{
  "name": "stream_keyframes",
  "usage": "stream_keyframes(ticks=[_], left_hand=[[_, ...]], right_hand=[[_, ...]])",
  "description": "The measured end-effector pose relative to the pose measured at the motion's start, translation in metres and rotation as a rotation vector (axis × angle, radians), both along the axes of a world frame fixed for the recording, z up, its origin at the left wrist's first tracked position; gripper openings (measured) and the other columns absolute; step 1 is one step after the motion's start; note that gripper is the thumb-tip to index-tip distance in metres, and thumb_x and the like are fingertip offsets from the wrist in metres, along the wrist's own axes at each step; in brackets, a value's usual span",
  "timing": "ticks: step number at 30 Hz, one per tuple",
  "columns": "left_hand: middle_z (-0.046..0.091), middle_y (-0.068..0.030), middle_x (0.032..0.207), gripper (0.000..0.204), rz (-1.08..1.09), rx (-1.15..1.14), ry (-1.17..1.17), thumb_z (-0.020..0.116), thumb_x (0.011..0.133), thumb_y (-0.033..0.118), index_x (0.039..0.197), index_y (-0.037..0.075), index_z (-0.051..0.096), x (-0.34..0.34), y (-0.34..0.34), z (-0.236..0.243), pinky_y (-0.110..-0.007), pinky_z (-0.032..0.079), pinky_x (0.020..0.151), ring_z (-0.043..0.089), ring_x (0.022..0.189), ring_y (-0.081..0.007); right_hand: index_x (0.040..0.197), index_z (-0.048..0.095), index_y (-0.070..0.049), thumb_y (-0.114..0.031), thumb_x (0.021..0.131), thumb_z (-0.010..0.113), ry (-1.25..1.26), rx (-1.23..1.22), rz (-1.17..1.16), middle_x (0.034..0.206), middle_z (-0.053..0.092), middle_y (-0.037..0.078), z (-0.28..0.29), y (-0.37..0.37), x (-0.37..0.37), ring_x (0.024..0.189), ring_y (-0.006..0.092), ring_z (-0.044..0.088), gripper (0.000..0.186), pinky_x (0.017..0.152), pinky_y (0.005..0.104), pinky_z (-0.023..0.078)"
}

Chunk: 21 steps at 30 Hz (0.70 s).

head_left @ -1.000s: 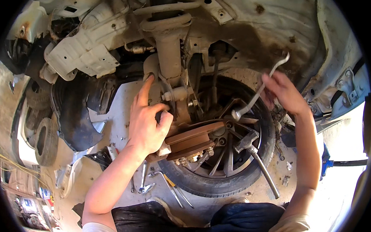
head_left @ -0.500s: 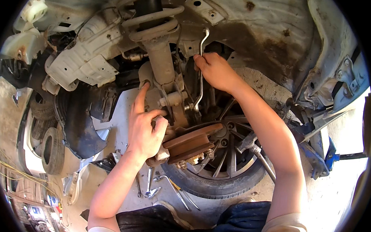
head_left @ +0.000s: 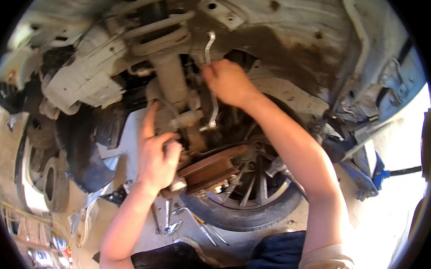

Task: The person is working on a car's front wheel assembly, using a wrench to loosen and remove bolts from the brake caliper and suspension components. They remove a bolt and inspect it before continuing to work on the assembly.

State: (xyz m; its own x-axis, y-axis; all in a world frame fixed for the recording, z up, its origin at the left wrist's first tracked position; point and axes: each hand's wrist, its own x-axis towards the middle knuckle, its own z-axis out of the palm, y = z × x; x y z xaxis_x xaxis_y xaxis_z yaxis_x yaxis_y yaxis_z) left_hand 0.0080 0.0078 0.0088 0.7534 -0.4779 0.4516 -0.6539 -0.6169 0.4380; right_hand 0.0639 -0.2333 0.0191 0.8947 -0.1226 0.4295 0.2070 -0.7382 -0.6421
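My right hand (head_left: 229, 83) is closed around the middle of a long, bent double-ended box wrench (head_left: 214, 106), which stands nearly upright. The wrench's lower end sits at the bolt area beside the bracket at the foot of the strut (head_left: 169, 78); its exact seating is blurred. My left hand (head_left: 158, 161) rests against the wheel-side assembly left of the rusty brake disc (head_left: 209, 170). Its index finger stretches upward toward the part beside the strut, with the thumb apart and the other fingers partly curled. A coil spring (head_left: 157, 26) surrounds the strut's upper part.
A wheel with tyre (head_left: 243, 221) lies beneath the disc, and a hammer (head_left: 278, 167) leans over it. Several hand tools (head_left: 167, 218) lie on the ground. A blue jack (head_left: 366, 180) stands at right, and a loose tyre (head_left: 56, 183) at left.
My right hand has swung the wrench's upper end to the left. My left hand stays at the assembly, its index finger still stretched out. The whole view has shifted somewhat and blurred.
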Motion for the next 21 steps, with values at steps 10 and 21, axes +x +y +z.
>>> stream_keyframes(ticks=[10, 21], left_hand=[[0.033, -0.0236, 0.151, 0.027, 0.002, -0.01, 0.037, 0.053, 0.077, 0.015, 0.083, -0.004, 0.071, -0.004, -0.009, 0.006, -0.043, 0.026, 0.113, 0.033, 0.138, -0.0396], [0.035, -0.0265, 0.148, 0.026, -0.06, -0.034, 0.012, 0.053, 0.077, 0.015, 0.08, -0.002, 0.072, 0.001, -0.007, 0.005, -0.043, 0.029, 0.112, 0.036, 0.136, -0.0429]], right_hand=[[0.08, 0.059, 0.003, -0.022, 0.095, 0.053, -0.255, 0.118, -0.02, 0.069, 0.062, 0.025, -0.006, 0.008, -0.039, 0.069, 0.0451, 0.061, 0.029, 0.066, 0.0507, 0.049], [0.067, 0.064, 0.003, -0.029, 0.095, 0.049, -0.114, 0.147, 0.017, 0.067, 0.063, 0.024, 0.011, 0.003, -0.042, 0.069, 0.0441, 0.062, 0.046, 0.071, 0.051, 0.05]])
